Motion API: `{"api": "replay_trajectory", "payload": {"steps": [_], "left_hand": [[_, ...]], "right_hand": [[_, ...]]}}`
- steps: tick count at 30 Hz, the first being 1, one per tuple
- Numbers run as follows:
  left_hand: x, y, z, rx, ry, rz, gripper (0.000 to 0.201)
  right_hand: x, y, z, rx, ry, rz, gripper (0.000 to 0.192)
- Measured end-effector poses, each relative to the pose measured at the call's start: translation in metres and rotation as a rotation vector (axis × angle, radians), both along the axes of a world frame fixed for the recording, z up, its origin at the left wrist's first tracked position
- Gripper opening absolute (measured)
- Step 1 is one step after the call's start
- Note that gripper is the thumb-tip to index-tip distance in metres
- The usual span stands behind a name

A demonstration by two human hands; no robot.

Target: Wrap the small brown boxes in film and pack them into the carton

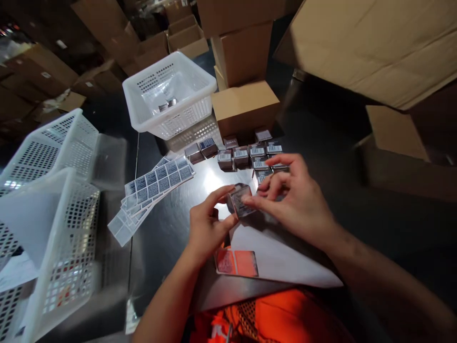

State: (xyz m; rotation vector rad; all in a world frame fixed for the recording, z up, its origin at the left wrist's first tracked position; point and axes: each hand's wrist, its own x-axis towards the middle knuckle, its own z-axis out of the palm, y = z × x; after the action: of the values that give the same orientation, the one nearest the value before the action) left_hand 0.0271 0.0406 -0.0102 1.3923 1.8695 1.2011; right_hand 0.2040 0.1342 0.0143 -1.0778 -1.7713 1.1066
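Observation:
A small dark box [240,202] is held above the table, gripped by my left hand [210,221] between thumb and fingers. The thumb of my right hand [294,200] presses on the face of the same box, its other fingers curled beside it. Behind the hands stand several similar small boxes [241,155] in rows, with white barcode labels on many of them. To the left lie fanned sheets of dark printed labels [157,183]. Below my hands is a white paper sheet [278,262] and a label strip [236,263] tinted orange.
A white perforated basket [171,114] holding a few small items stands at the back. More white baskets [67,228] are at the left. A brown carton [246,109] sits behind the small boxes, and a large cardboard box [378,47] looms at upper right.

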Motion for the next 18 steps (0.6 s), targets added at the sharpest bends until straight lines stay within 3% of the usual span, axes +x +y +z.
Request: {"api": "replay_trajectory", "payload": {"steps": [2,3,7,9,14,18], "left_hand": [[-0.002,0.001,0.004,-0.003,0.009,0.117,0.052],[-0.004,0.002,0.005,0.011,0.028,0.191,0.053],[-0.015,0.006,0.007,0.075,0.141,0.394,0.054],[-0.020,0.007,0.006,0.084,0.152,0.407,0.055],[-0.026,0.008,0.005,0.083,0.100,0.450,0.058],[-0.028,0.009,0.004,0.108,-0.009,0.449,0.061]], "right_hand": [[0.005,0.002,0.002,0.173,-0.091,-0.109,0.059],[0.007,0.003,0.003,0.243,-0.105,-0.086,0.057],[0.004,-0.005,0.001,0.379,-0.179,0.462,0.051],[-0.002,-0.011,-0.005,0.414,-0.274,0.609,0.047],[-0.014,-0.016,-0.015,0.331,-0.289,0.592,0.023],[-0.016,-0.012,-0.018,0.430,-0.273,0.575,0.050]]}}
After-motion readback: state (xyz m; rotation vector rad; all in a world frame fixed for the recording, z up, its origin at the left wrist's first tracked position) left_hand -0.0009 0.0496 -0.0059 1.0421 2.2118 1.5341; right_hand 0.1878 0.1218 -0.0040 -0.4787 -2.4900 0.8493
